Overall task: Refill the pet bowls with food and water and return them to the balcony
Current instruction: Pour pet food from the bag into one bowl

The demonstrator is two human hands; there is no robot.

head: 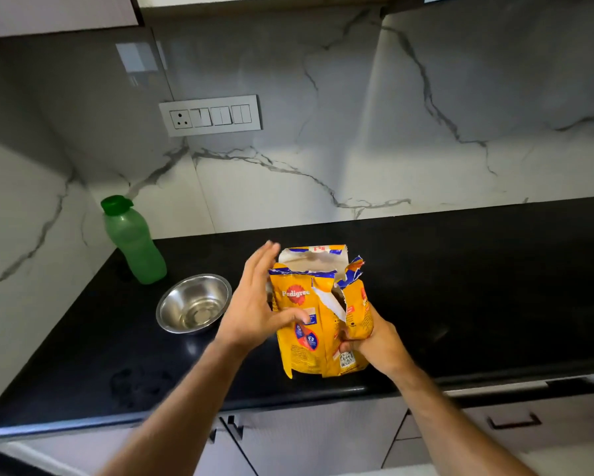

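A yellow pet food bag (314, 314) with a torn-open top stands upright on the black counter (477, 280). My right hand (374, 341) grips the bag's lower right side. Spread flat against the bag's left side is my left hand (254, 304), thumb across the front, fingers apart. A steel bowl (194, 303) sits on the counter just left of my left hand and looks empty. Behind the bowl stands a green plastic bottle (132, 240) with its green cap on.
A marble-look wall rises behind and to the left of the counter, with a switch panel (210, 115) on it. Cabinet doors and a drawer handle (513, 422) lie below the counter's front edge. To the right the counter stretches on, dark.
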